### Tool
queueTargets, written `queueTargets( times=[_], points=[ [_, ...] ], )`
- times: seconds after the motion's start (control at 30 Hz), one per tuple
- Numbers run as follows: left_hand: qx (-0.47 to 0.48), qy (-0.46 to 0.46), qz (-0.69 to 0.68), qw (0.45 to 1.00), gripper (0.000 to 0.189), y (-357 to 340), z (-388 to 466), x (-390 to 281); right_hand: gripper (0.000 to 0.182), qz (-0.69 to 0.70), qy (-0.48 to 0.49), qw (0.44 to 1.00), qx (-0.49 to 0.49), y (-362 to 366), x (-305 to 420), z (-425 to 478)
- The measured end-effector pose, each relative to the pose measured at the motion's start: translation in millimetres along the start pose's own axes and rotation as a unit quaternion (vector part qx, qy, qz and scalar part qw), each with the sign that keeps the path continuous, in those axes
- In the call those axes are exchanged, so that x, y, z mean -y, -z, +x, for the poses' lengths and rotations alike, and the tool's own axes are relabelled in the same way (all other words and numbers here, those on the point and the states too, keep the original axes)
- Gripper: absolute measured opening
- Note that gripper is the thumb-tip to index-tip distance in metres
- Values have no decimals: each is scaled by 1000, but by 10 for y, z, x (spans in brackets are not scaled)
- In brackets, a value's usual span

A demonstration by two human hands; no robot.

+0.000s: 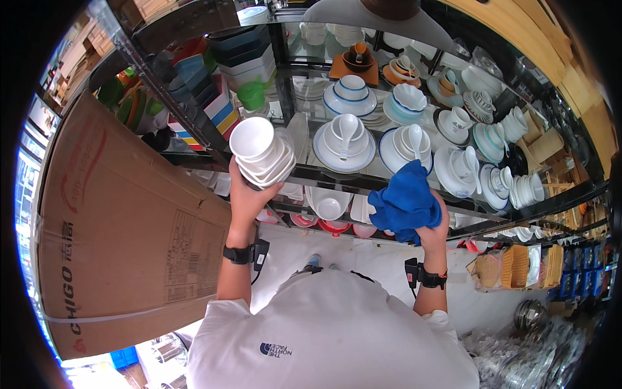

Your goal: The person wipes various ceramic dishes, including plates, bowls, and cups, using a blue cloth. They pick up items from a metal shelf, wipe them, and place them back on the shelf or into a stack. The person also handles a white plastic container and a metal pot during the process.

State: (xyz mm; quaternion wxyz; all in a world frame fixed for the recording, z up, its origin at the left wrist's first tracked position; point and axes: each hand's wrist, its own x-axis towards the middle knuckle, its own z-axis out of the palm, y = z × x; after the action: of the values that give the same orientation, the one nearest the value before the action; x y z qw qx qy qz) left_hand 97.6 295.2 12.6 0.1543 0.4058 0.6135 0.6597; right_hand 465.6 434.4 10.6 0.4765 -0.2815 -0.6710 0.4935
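Note:
My left hand (pixel 250 194) holds a stack of white bowls (pixel 262 150) from below, at the front of the shelf on the left. A crumpled blue cloth (pixel 407 204) is gripped in my right hand (pixel 435 221), near the shelf's front edge. Between the two hands, a white plate (pixel 324 156) on the glass shelf carries a bowl and a white spoon (pixel 347 133). Just behind the cloth stands a blue-rimmed plate (pixel 387 154) with bowls and another spoon (pixel 415 138).
A large cardboard box (pixel 131 223) stands at my left. More plate and bowl sets fill the shelf, with a green cup (pixel 251 95) at back left. White and red-rimmed dishes sit below. Plastic-wrapped goods (pixel 539 352) lie at lower right. A person's shoulder (pixel 330 12) shows beyond the shelf.

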Motion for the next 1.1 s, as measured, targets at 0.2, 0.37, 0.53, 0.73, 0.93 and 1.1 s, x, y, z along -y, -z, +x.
queueTargets(
  times=[0.2, 0.37, 0.53, 0.73, 0.93, 1.1],
  points=[
    [7, -16, 107, 994, 84, -165, -318, -203, 67, -3, -19, 1000, 2, 242, -312, -489],
    [62, -11, 82, 995, 96, -147, -479, 25, 62, -15, -73, 994, -79, 246, -288, -1048],
    [158, -25, 76, 984, 99, -291, -580, 131, 60, -76, -108, 970, -204, 289, -168, -1815],
    [321, -59, 26, 945, 100, -440, -833, 135, 61, -132, -165, 881, -423, -142, 42, -3116],
    [441, -73, -43, 893, 99, -795, -1239, 17, 58, -184, -234, 690, -660, -520, 66, -4603],
    [536, -123, -46, 834, 102, -1214, -1754, -240, 53, -86, -212, 508, -831, -826, 157, -5814]
  ],
)
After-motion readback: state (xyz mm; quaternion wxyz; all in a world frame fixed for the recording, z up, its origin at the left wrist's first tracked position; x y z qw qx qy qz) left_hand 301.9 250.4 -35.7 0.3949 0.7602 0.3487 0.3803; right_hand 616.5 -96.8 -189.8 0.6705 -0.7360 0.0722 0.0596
